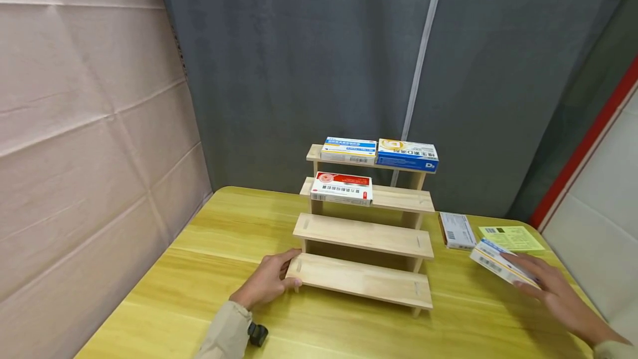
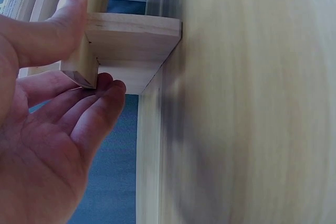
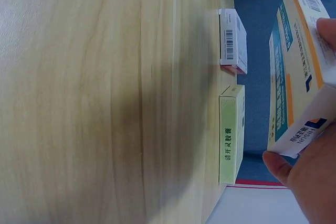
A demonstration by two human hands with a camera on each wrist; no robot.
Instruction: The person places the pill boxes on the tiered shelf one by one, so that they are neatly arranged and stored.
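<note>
My left hand (image 1: 269, 278) grips the left end of the lowest step of a wooden tiered rack (image 1: 359, 278). The left wrist view shows the thumb over the step (image 2: 86, 56) and fingers curled beneath. Over at the right, my right hand (image 1: 553, 290) holds a white, blue and orange medicine box (image 1: 500, 262), tilted and raised above the table. In the right wrist view a thumb and fingers pinch this box (image 3: 299, 66) by its sides. On the top tier sit a white-and-blue box (image 1: 349, 149) and a blue-and-white one (image 1: 407, 155); a red-and-white box (image 1: 341, 188) lies on the tier below.
Right of the rack, a white box (image 1: 457, 230) and a pale green box (image 1: 513, 238) lie on the wood-grain table (image 1: 199, 270). Behind the table hangs a grey curtain (image 1: 289, 71). Pinkish cloth (image 1: 85, 126) covers the left side, and a white wall (image 1: 598, 237) borders the right.
</note>
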